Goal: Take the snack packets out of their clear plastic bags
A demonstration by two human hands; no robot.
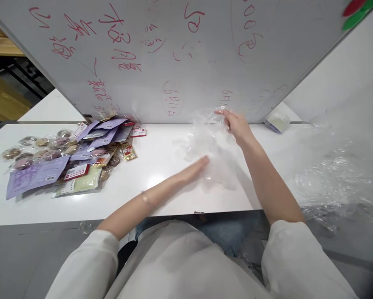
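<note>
A clear, crumpled plastic bag [201, 141] is spread between my hands over the middle of the white table. My right hand [238, 126] grips its far right edge between thumb and fingers, with the index finger stretched out to the left. Lower down, my left hand [196, 168] lies against the near left side of the bag. Motion blur and the cloudy plastic hide most of its fingers, so their pose is unclear. I see nothing distinct inside the bag.
On the left, purple packets [38, 176], wrapped round snacks [52, 154] and a gold sachet [129, 152] lie piled on the table [161, 182]. A whiteboard [201, 74] with red writing stands behind. A heap of clear plastic [336, 170] fills the right, near a small packet [277, 122].
</note>
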